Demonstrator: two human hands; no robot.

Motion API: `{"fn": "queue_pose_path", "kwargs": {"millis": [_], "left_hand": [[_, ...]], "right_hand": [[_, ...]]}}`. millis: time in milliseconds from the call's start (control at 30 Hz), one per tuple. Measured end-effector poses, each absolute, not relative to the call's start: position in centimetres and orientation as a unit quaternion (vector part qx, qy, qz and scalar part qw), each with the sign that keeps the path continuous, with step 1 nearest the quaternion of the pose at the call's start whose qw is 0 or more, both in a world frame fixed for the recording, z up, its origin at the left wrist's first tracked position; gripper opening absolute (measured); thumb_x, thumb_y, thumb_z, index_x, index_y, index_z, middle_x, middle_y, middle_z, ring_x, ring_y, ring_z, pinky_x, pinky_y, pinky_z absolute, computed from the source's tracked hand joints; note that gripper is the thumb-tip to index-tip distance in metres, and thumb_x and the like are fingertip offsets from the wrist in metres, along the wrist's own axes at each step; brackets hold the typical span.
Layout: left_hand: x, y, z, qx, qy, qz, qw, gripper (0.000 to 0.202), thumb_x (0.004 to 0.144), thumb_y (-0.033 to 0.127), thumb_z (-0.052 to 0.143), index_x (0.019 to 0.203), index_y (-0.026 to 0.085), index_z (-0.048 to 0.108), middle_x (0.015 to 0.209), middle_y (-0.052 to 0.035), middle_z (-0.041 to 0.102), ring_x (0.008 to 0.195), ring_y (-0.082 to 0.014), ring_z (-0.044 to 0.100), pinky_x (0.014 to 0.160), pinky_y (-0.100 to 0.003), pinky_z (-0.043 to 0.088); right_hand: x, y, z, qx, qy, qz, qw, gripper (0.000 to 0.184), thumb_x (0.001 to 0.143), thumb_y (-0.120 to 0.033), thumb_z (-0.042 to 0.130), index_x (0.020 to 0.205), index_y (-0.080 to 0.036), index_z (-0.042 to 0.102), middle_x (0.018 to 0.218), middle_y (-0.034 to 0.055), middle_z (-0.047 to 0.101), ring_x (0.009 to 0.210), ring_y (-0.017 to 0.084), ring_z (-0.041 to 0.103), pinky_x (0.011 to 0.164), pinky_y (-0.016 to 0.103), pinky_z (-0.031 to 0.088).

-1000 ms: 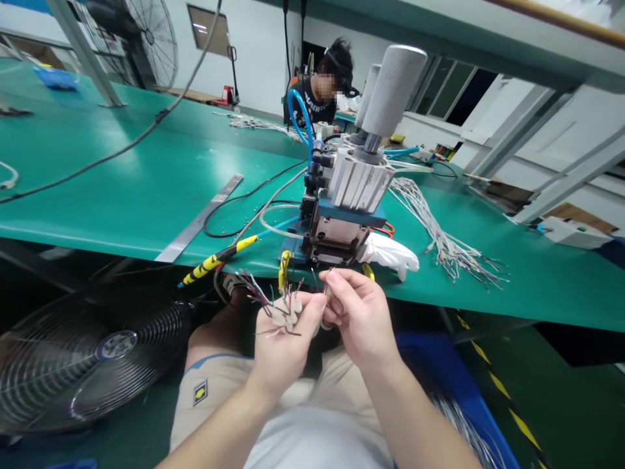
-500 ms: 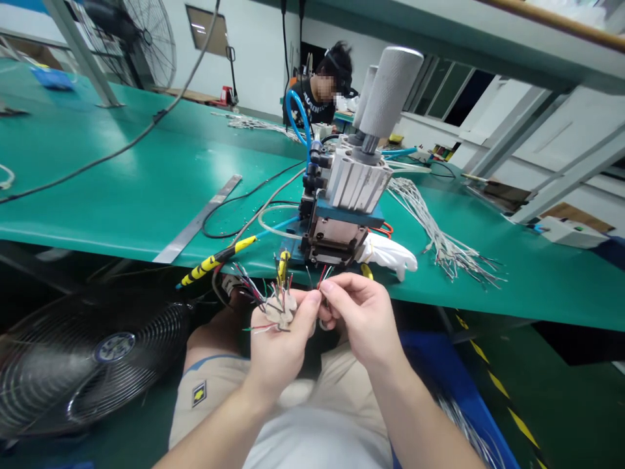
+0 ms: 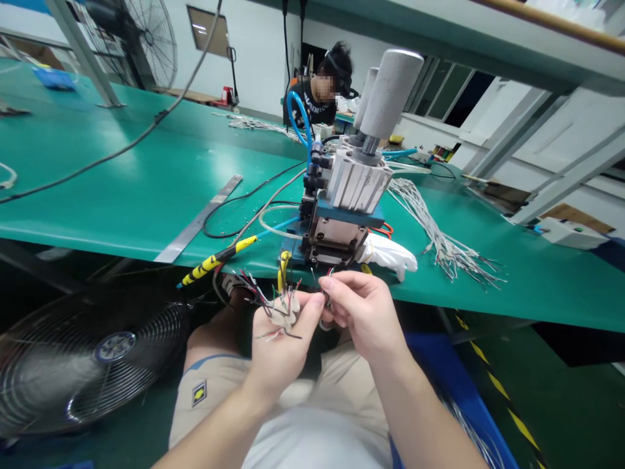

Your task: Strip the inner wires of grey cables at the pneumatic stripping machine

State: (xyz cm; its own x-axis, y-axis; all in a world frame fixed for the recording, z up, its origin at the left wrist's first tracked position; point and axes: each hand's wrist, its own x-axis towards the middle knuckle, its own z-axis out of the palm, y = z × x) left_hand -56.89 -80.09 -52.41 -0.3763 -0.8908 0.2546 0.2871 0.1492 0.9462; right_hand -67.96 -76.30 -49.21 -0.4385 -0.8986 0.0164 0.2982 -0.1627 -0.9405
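A bundle of grey cables (image 3: 284, 311) with thin coloured wires fanning from the ends lies in my left hand (image 3: 280, 352), its fingers closed round it. My right hand (image 3: 364, 309) pinches thin wires (image 3: 328, 277) of one cable end, thumb against forefinger, close beside the left thumb. Those wires are partly hidden by the fingers. Just beyond both hands, at the bench edge, stands a pneumatic machine (image 3: 342, 221) with a metal cylinder and knurled knob on top. My hands are apart from it.
On the green bench (image 3: 122, 189) lie a steel ruler (image 3: 198, 221), a white glove-like cloth (image 3: 390, 254) and a heap of grey cables (image 3: 439, 234). A black-and-yellow taped tool (image 3: 215, 262) juts over the edge. A floor fan (image 3: 114, 348) stands left, a blue bin (image 3: 454, 391) right. Another person (image 3: 317, 91) sits opposite.
The fingers of my right hand have shifted slightly over the pinched wires. The bundle in my left hand has turned a little, its wire ends pointing differently. The machine stays put.
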Motion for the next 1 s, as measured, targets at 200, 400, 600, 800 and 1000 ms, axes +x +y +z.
{"fn": "queue_pose_path", "kwargs": {"millis": [200, 400, 600, 800, 1000], "left_hand": [[-56.2, -80.9, -53.1, 0.213, -0.67, -0.497, 0.508, 0.016, 0.089, 0.022, 0.063, 0.076, 0.019, 0.071, 0.073, -0.0033, 0.067, 0.064, -0.0144, 0.061, 0.063, -0.025, 0.052], [-56.6, -81.7, -53.3, 0.219, -0.697, -0.446, 0.517, 0.014, 0.086, 0.016, 0.065, 0.072, 0.019, 0.065, 0.068, -0.0012, 0.063, 0.061, -0.0127, 0.058, 0.06, -0.022, 0.049], [-58.7, -82.2, -51.4, 0.278, -0.637, -0.455, 0.557, 0.029, 0.086, 0.025, 0.062, 0.058, 0.018, 0.062, 0.057, -0.0014, 0.063, 0.051, -0.0132, 0.059, 0.051, -0.023, 0.05], [-59.9, -82.8, -50.5, 0.335, -0.572, -0.484, 0.571, 0.026, 0.081, 0.023, 0.067, 0.055, 0.018, 0.063, 0.052, -0.0002, 0.064, 0.047, -0.012, 0.061, 0.047, -0.021, 0.05], [-60.2, -83.4, -50.9, 0.371, -0.572, -0.485, 0.548, 0.028, 0.079, 0.024, 0.066, 0.053, 0.017, 0.059, 0.048, 0.002, 0.06, 0.044, -0.01, 0.054, 0.042, -0.019, 0.042]], "right_hand": [[-67.7, -76.4, -49.2, -0.25, 0.463, -0.726, 0.442, 0.017, 0.068, -0.026, 0.08, 0.062, -0.014, 0.07, 0.041, -0.009, 0.036, 0.038, 0.003, 0.025, 0.036, 0.017, 0.015], [-67.2, -77.4, -49.4, -0.18, 0.414, -0.736, 0.504, 0.016, 0.07, -0.023, 0.076, 0.062, -0.014, 0.066, 0.046, -0.01, 0.033, 0.041, 0.003, 0.02, 0.035, 0.015, 0.013], [-67.8, -78.4, -49.6, -0.157, 0.394, -0.738, 0.525, 0.022, 0.071, -0.031, 0.081, 0.078, -0.012, 0.072, 0.056, -0.0076, 0.043, 0.043, 0.003, 0.027, 0.035, 0.013, 0.02], [-67.8, -77.6, -50.5, -0.124, 0.39, -0.763, 0.5, 0.023, 0.069, -0.027, 0.081, 0.086, -0.014, 0.073, 0.07, -0.0027, 0.056, 0.049, 0.005, 0.041, 0.038, 0.015, 0.029], [-67.2, -76.7, -51.4, -0.128, 0.394, -0.758, 0.505, 0.022, 0.068, -0.024, 0.08, 0.086, -0.013, 0.073, 0.065, -0.0031, 0.053, 0.049, 0.006, 0.041, 0.037, 0.014, 0.03]]}}
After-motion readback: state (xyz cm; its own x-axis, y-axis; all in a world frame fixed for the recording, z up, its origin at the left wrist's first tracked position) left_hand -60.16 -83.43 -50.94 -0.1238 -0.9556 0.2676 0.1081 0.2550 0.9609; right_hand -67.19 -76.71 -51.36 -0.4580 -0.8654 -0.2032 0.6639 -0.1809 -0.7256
